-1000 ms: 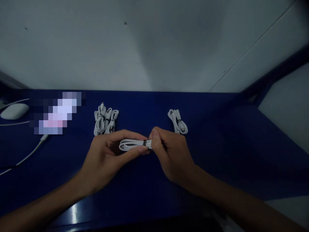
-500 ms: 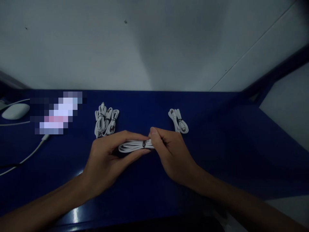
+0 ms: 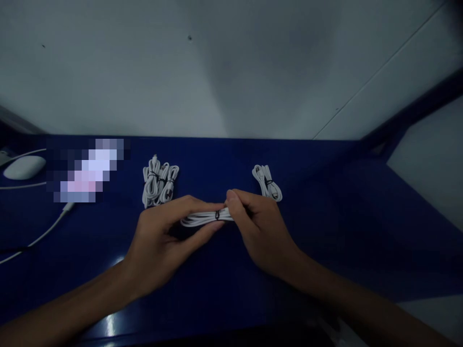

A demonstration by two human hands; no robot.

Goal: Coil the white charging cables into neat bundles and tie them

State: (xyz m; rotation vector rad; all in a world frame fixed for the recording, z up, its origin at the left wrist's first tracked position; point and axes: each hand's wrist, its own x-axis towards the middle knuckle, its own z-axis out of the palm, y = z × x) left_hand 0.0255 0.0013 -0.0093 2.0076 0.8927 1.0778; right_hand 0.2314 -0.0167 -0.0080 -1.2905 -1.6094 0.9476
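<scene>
Both hands hold one coiled white cable (image 3: 198, 219) just above the blue table (image 3: 325, 217). My left hand (image 3: 164, 241) pinches the coil's left part between thumb and fingers. My right hand (image 3: 258, 229) grips the coil's right end, fingers closed by the black tie (image 3: 217, 215) wrapped around it. A pile of tied white cables (image 3: 159, 183) lies behind my left hand. A single tied white cable (image 3: 267, 182) lies just behind my right hand.
A white mouse (image 3: 23, 167) sits at the far left of the table, with a thin white cord (image 3: 43, 231) trailing towards the front. A blurred patch lies beside the mouse. A grey wall stands behind the table.
Hardly anything has changed: both hands keep hold of the coiled cable, which has flattened slightly, and the fingers have shifted a little around the black tie.
</scene>
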